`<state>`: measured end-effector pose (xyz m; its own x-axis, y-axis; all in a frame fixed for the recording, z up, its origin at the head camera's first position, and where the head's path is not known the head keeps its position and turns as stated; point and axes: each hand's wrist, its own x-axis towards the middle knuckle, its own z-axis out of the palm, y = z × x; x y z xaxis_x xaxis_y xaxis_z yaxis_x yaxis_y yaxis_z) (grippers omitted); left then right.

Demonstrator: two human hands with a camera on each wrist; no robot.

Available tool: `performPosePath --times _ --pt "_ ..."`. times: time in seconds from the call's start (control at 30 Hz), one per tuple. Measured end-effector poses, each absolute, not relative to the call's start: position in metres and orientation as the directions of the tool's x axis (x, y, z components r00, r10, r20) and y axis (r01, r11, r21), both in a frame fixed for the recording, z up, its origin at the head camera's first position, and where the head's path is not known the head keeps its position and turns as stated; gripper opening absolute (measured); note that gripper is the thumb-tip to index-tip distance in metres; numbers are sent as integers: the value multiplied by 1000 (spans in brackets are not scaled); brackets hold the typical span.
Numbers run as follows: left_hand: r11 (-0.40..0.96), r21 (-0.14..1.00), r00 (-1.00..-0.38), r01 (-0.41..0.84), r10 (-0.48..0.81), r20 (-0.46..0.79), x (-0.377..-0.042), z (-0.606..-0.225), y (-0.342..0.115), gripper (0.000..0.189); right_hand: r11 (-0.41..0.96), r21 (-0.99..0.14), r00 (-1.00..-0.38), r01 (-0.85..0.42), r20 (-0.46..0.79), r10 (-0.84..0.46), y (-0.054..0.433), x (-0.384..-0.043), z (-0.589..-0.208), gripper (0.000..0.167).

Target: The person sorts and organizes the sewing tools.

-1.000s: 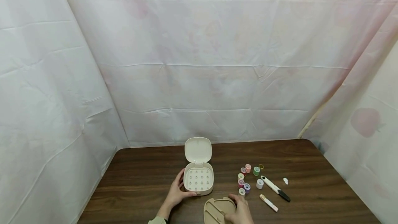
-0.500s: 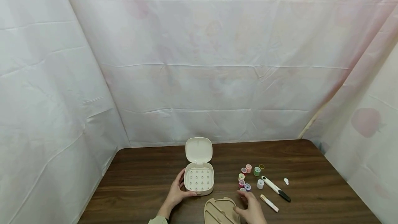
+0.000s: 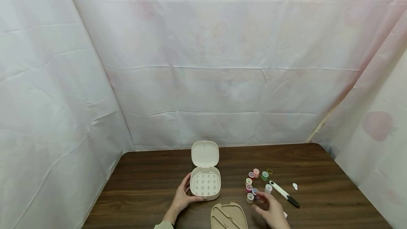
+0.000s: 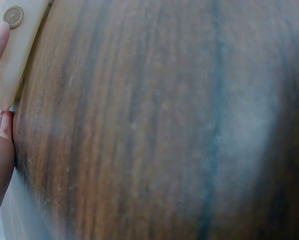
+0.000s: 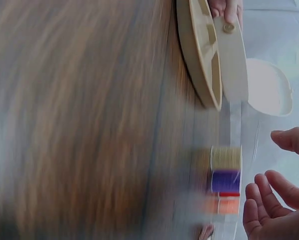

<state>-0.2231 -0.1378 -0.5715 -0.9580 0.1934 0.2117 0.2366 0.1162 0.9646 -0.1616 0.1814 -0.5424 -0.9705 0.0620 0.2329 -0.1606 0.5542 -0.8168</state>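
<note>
My left hand (image 3: 182, 199) holds a cream sewing box (image 3: 212, 198) by its front left corner, thumb beside the round button (image 4: 13, 17) and fingers along the side. The box's lid (image 3: 205, 153) stands up, and rows of small pegs line the floor inside. In front of it lies a beige divided tray (image 3: 242, 218). My right hand (image 3: 274, 210), thumb and fingers spread apart, hovers beside a cluster of thread spools, nearest a white spool (image 3: 250, 198) and a purple spool (image 5: 224, 181). Nothing is between its fingers in the right wrist view.
Beyond the hand stand another white spool (image 3: 268, 188), a green spool (image 3: 265, 176) and a pink spool (image 3: 256, 172). A slim white tool with a black end (image 3: 279, 189) lies to the right, near a small white piece (image 3: 295, 186). A gold ring (image 3: 269, 171) lies behind.
My right hand has let go of the beige tray and moved right, to the spools. The tray stays on the table; my left hand keeps its hold on the box.
</note>
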Motion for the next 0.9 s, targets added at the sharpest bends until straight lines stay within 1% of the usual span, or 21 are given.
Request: performPosePath --times 0.17,0.3,0.53,0.67,0.9 --pt "104 968 -960 228 193 205 -223 -572 -137 101 531 -828 -955 -180 276 105 194 -168 -542 36" --pt "87 971 -960 223 191 203 -228 -581 -139 102 515 -836 -944 -189 300 141 205 -174 -543 34" --pt "116 966 -961 231 185 207 -236 -599 -143 105 571 -810 -942 -132 283 183 223 -180 -542 35" --pt "119 965 -961 234 181 210 -236 -600 -142 105 585 -801 -938 -126 288 191 230 -185 -541 34" --pt "132 957 -955 259 181 234 -236 -598 -142 104 591 -801 -947 -93 253 195 239 -195 -544 37"
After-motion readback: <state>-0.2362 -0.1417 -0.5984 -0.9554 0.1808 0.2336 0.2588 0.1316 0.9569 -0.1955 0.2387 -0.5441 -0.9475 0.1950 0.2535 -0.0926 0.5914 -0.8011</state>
